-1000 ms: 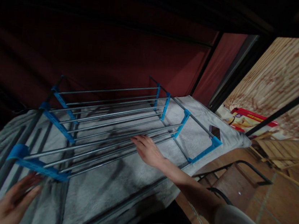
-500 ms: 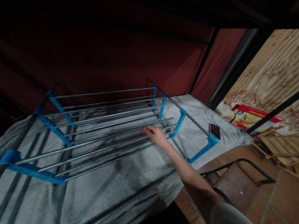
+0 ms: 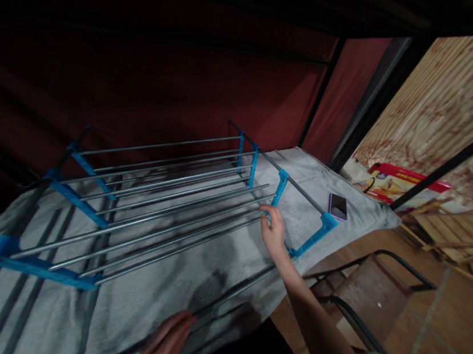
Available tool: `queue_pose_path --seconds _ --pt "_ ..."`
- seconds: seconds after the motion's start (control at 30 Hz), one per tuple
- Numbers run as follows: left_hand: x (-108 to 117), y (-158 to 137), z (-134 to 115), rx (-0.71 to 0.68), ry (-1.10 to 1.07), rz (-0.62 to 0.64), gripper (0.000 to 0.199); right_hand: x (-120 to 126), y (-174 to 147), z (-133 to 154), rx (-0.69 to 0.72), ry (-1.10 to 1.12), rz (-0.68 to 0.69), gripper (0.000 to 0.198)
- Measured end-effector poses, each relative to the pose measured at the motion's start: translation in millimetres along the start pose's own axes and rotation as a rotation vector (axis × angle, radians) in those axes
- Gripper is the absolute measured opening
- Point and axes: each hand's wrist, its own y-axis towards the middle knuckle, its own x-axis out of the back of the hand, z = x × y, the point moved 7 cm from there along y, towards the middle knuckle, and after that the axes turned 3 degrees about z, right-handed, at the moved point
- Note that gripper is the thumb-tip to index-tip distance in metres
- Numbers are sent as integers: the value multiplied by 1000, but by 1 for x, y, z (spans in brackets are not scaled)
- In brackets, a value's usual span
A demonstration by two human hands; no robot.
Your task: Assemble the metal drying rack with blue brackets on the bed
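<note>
Right hand (image 3: pixel 273 232), right of centre, grip part-curled near blue plastic bracket (image 3: pixel 280 187); left hand (image 3: pixel 164 345), bottom centre; either's hold unclear.

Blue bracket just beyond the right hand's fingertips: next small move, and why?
I'd probably guide the free rod end into that blue bracket with the right hand: the rod's tip appears to stop short of the bracket, and the fingers are close by.

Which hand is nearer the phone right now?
Right. The right hand is beside a blue bracket, left of the phone in view; the left hand is farther off, at the picture's bottom edge.
</note>
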Motion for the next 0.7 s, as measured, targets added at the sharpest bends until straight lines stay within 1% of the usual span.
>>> queue_pose_path --seconds 0.03,0.1,0.13,0.2,0.23,0.33,0.43,0.53,0.6,0.7 --pt "0 17 -10 -43 7 -15 34 10 -1 -18 -90 14 -78 26" --pt "8 59 -34 -190 85 -134 34 26 1 -50 -244 39 -189 32" --pt "12 82 -44 -244 138 -194 33 31 3 -61 -293 51 -216 36" --pt "20 125 -58 -328 240 -284 31 34 14 -76 -328 73 -214 44" --pt "22 144 -60 -338 283 -300 31 33 20 -79 -324 83 -199 47" --pt "23 186 -55 -308 438 -284 30 23 39 -82 -276 108 -118 52" --pt "17 207 -40 -270 595 -199 33 10 53 -82 -231 122 -28 47" --pt "8 217 -28 -249 704 -90 35 6 59 -86 -255 72 -3 33" --pt "5 221 -21 -217 740 -43 35 7 60 -88 -274 18 3 25" --pt "3 226 -15 -193 734 -15 33 9 60 -88 -268 -41 27 21"
